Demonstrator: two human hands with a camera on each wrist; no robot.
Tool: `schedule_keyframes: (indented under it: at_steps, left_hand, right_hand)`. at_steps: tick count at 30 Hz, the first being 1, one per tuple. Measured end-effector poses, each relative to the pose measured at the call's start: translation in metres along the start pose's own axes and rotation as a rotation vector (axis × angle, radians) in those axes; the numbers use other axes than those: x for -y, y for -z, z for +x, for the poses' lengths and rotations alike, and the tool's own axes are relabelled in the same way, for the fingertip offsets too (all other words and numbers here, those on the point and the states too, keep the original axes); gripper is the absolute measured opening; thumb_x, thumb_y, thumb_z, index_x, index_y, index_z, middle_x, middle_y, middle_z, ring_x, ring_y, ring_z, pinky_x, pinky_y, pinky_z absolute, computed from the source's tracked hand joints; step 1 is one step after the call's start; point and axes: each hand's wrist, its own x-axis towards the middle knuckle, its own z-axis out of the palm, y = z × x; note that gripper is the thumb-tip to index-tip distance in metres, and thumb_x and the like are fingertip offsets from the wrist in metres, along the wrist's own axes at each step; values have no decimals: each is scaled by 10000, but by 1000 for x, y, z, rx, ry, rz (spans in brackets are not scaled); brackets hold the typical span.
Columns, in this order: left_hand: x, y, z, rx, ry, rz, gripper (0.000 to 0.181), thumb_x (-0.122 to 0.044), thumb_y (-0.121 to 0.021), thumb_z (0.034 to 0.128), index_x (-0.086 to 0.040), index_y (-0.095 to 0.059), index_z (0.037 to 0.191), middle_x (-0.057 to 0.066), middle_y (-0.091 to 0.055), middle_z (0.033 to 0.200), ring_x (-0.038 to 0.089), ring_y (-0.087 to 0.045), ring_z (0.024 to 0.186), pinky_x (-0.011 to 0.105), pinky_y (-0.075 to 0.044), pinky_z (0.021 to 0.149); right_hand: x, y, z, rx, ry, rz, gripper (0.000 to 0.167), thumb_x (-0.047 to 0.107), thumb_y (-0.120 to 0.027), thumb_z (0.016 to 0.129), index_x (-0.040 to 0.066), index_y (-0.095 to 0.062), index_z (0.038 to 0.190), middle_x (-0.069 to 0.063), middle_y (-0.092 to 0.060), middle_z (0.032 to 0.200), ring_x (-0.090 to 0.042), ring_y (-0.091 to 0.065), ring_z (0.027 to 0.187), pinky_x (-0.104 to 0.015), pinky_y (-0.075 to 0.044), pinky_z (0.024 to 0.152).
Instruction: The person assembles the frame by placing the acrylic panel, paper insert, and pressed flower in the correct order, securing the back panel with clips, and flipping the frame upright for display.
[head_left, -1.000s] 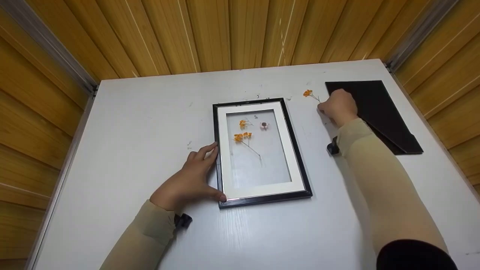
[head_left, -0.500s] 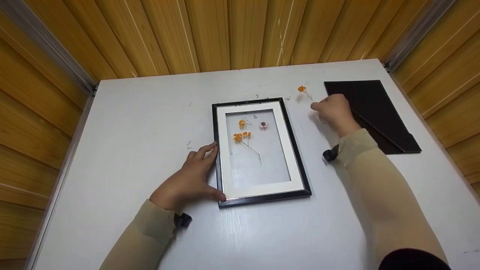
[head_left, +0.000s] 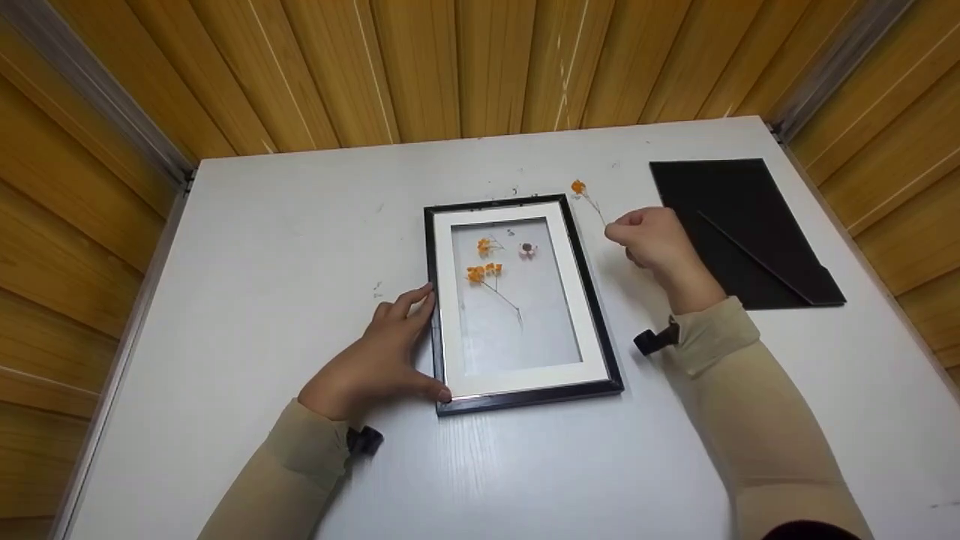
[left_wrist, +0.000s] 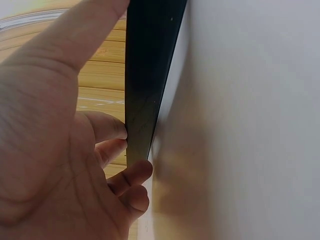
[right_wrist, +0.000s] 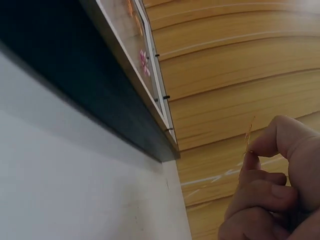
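Note:
In the head view a black picture frame (head_left: 532, 399) with a white mat lies on the table. Its window holds a long orange dried flower sprig (head_left: 496, 291), a smaller orange sprig (head_left: 484, 246) and a pale pink flower (head_left: 527, 250). My left hand (head_left: 375, 356) rests against the frame's left side, thumb on the near left corner; the left wrist view has its fingertips touching the black side. Between thumb and index finger, my right hand (head_left: 652, 244) pinches the thin stem of another orange dried flower (head_left: 578, 187), its blossom by the frame's far right corner.
Dark flat boards (head_left: 739, 199) lie at the table's right, one partly over another. Small crumbs (head_left: 515, 192) are scattered behind the frame. Wood-patterned panels (head_left: 420, 71) stand along the back and both sides of the white table (head_left: 285, 232).
My right hand has carried the pinched orange flower leftward and nearer, from beside the dark boards to the frame's right side. The left hand and the frame have stayed in place.

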Motion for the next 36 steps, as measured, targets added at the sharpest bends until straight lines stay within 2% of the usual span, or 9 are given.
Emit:
schedule_keyframes:
  at_steps: [4, 11, 19, 24, 29, 36]
  left_hand:
    - [1, 1, -1, -6, -5, -2, 1545, -520, -1117, 614, -210, -203, 1821, -178, -132, 1898, 272, -256, 1686, 548, -426, 1333]
    - [2, 6, -2, -13, -33, -4, 1565, -548, -1115, 612, -187, -186, 1820, -161, -113, 1905, 295, -271, 1666, 548, -415, 1341]
    - [2, 5, -1, -5, -27, 0, 1581, -577, -1109, 603, -203, -173, 1821, -214, -85, 1895, 264, -270, 1657, 526, -417, 1340]
    - [2, 5, 0, 1, -22, 7, 1568, -561, -1110, 614, -207, -176, 1822, -196, -92, 1899, 271, -276, 1654, 529, -424, 1335]
    - [2, 5, 0, -3, -29, 18, 1558, -547, -1113, 616, -182, -192, 1820, -141, -116, 1908, 299, -290, 1656, 542, -429, 1332]
    - [0, 1, 1, 3, 0, 22, 1555, -555, -1111, 610, -208, -199, 1820, -172, -119, 1902, 278, -277, 1672, 542, -427, 1336]
  right_hand:
    - [10, -10, -12, 18, 67, -49, 164, 162, -702, 920, 9, -747, 960, 168, -514, 565, -31, -468, 554, -236, -387, 532]
    - [29, -19, -29, 33, 140, -192, 151, 203, -744, 921, 58, -762, 884, 109, -604, 756, -145, -530, 757, -277, -432, 637]
    - [30, -34, -39, 126, 168, -224, 219, 172, -690, 919, 155, -614, 714, 123, -487, 638, -97, -409, 611, -262, -337, 585]
    - [31, -43, -47, 172, 181, -279, 198, 167, -656, 929, 142, -655, 733, 100, -525, 650, -93, -426, 589, -258, -344, 572]
    - [31, -51, -54, 209, 201, -355, 196, 172, -637, 959, 109, -682, 780, 61, -561, 688, -125, -495, 636, -279, -396, 604]
    - [24, -62, -60, 306, 154, -497, 197, 176, -617, 969, 100, -707, 811, 24, -596, 724, -152, -551, 666, -296, -439, 606]
